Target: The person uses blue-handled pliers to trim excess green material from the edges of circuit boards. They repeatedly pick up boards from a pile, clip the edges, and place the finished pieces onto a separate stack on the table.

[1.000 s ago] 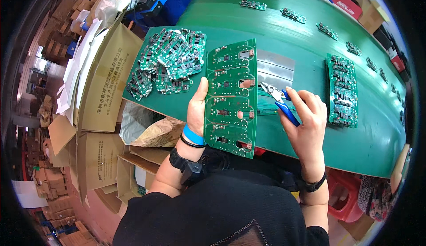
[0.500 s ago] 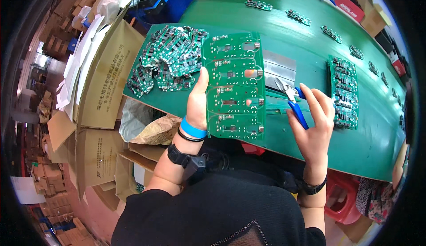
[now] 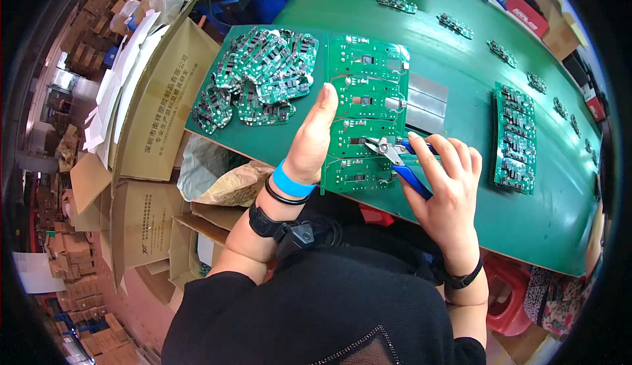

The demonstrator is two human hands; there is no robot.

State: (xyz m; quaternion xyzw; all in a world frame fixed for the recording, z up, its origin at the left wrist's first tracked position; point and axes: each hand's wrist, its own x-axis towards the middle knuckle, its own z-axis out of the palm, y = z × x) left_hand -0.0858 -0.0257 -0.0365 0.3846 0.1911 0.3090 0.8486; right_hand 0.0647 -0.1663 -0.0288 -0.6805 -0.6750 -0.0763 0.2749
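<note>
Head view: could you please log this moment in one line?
left hand: holds circuit panel; right hand: holds cutters over panel; board pile: left of panel

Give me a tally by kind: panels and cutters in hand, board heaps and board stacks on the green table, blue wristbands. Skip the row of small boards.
Green panel, in the left hand: 1
Blue-handled cutters, in the right hand: 1
Board heap, left: 1
Board stack, right: 1
Blue wristband: 1
Total: 5
</note>
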